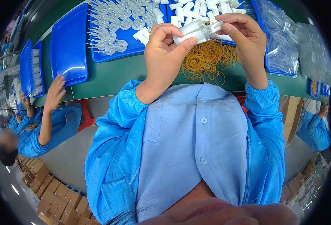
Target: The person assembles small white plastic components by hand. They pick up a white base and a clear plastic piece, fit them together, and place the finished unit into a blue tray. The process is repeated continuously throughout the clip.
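Note:
Above the green table (131,69), my left hand (160,56) grips white plastic pieces (190,36) partly covered by clear plastic, thumb on the near side. My right hand (250,43) pinches the clear plastic sleeve (212,28) at the other end between thumb and fingers. Just below both hands lies a loose heap of yellow-brown rubber bands (206,60). Behind the hands, a blue tray holds many white plastic blocks (190,9). To its left, another blue tray (98,57) carries white round parts with thin stems (115,24).
At right, a blue tray holds clear plastic sleeves (280,45), with a clear bag (313,48) beside it. A blue tray (68,45) lies at left, near a co-worker's raised hand (55,92). Another co-worker (315,125) is at far right. Cardboard boxes (56,198) stand on the floor.

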`<state>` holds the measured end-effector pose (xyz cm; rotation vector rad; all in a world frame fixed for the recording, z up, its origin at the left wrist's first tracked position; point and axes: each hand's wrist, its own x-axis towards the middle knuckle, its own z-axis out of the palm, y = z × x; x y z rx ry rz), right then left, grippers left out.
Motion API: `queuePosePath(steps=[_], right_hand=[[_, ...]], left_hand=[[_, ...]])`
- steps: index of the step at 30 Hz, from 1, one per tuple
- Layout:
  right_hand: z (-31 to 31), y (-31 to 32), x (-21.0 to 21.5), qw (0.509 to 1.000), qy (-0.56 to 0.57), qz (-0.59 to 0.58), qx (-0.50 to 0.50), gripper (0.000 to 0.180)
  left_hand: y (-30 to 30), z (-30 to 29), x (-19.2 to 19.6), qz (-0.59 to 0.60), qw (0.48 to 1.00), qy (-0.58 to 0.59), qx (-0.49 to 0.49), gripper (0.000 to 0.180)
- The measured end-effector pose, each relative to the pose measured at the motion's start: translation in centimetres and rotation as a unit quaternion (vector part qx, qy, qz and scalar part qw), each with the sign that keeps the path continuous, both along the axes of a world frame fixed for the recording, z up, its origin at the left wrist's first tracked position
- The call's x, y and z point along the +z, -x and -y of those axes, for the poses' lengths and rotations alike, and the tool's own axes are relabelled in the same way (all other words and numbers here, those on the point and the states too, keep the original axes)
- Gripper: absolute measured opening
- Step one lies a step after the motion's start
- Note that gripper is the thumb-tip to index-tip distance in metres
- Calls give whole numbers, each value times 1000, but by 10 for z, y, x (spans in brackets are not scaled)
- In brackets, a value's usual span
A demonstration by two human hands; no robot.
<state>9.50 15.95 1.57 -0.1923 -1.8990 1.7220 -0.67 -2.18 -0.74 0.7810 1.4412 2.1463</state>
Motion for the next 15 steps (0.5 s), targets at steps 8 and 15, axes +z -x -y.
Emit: queuePosePath(steps=[8, 15], right_hand=[[-9, 0, -4, 992, 120, 22, 25, 16], [-4, 4, 5, 1000, -21, 15, 3, 17]], left_hand=[[-1, -2, -1, 27, 1000, -13, -5, 22], [-2, -2, -4, 61, 997, -35, -34, 21]])
